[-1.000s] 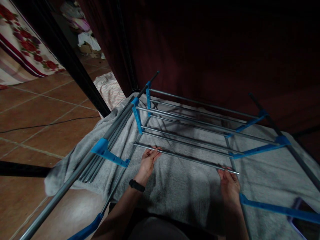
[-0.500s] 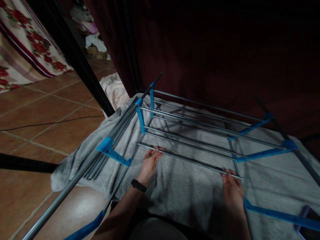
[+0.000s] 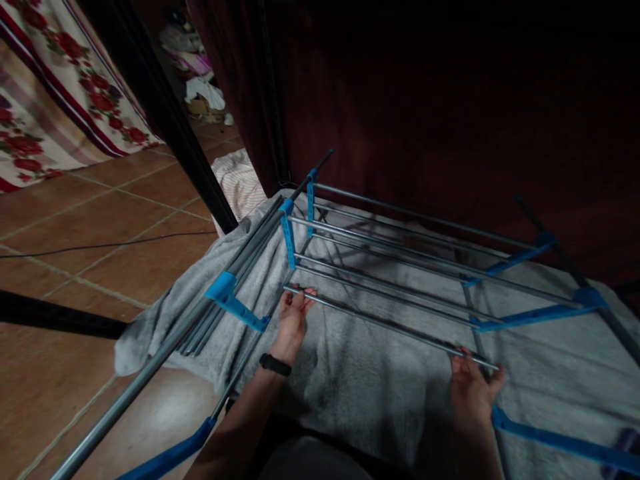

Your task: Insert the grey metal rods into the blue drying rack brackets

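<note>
A thin grey metal tube (image 3: 385, 325) spans crosswise between both hands, loose from the frame. Near its left end, my left hand (image 3: 294, 317) grips it with the fingers, a black band on the wrist. My right hand (image 3: 473, 383) holds the tube close to its other end. Around them stands a rack frame of metal tubes with blue plastic brackets. One left bracket (image 3: 237, 303) sits beside my left hand, without a crossbar. On the right, another blue bracket (image 3: 560, 440) lies just past my right hand. Farther back, crossbars (image 3: 425, 250) join the left and right brackets.
Several loose tubes (image 3: 250, 257) lie bundled on the grey blanket (image 3: 380, 387) at the left. Black posts (image 3: 170, 120) rise beside the tiled floor (image 3: 100, 213). A dark red curtain (image 3: 400, 100) hangs behind, and a dark object (image 3: 627, 450) lies at the lower right.
The view has shifted slightly, so the rack appears farther right. My left hand has slid closer to the tube's left end, while my right hand still holds the right end.
</note>
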Tool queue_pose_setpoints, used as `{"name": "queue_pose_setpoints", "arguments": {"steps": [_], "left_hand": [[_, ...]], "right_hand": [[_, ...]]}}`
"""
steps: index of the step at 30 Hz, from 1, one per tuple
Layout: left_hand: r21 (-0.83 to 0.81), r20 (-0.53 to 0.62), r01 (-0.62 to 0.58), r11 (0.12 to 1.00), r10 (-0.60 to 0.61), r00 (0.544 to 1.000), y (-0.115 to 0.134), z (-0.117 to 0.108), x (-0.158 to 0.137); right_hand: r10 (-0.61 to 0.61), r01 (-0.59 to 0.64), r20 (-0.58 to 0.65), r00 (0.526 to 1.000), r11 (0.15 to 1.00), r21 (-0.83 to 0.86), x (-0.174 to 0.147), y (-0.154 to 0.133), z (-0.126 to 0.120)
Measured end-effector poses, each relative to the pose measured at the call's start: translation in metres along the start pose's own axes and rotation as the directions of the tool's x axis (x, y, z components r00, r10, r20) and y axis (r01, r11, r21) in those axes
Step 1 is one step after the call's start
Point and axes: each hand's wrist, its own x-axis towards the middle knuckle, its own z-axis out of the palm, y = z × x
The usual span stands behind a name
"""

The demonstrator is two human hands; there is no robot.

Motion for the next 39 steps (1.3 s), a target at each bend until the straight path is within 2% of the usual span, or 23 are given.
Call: {"name": "queue_pose_setpoints", "arguments": {"steps": [3,7,16,20,28,34,39], "left_hand": [[0.013,-0.048,-0.045,0.999,0.045,0.998,0.005,-0.002,0.005],[0.035,-0.076,-0.077,0.996,0.079,0.994,0.008,-0.003,0.008],[0.052,-0.043,-0.121,0.991,0.123,0.991,0.005,-0.005,0.011],[0.049,-0.036,-0.137,0.989,0.139,0.99,0.004,-0.007,0.013],[0.08,-0.12,-0.131,0.988,0.14,0.983,0.002,-0.009,0.018],[0.109,-0.152,-0.138,0.984,0.154,0.976,0.003,-0.007,0.017],[0.092,-0.174,-0.144,0.985,0.158,0.972,0.003,-0.005,0.02]], "right_hand": [[-0.015,0.016,-0.054,0.998,1.0,0.023,-0.002,-0.002,0.005],[-0.028,0.029,-0.038,0.999,0.999,0.025,-0.003,-0.002,0.008],[-0.019,0.022,-0.056,0.998,0.998,0.062,-0.005,-0.003,0.012],[-0.038,0.04,-0.064,0.997,0.999,0.027,-0.004,-0.001,0.012],[-0.041,0.033,-0.094,0.995,0.995,-0.091,-0.008,-0.003,0.016],[-0.017,0.014,-0.058,0.998,0.998,-0.057,-0.013,-0.009,0.02],[-0.026,0.02,-0.065,0.998,0.996,-0.092,-0.017,-0.011,0.023]]}}
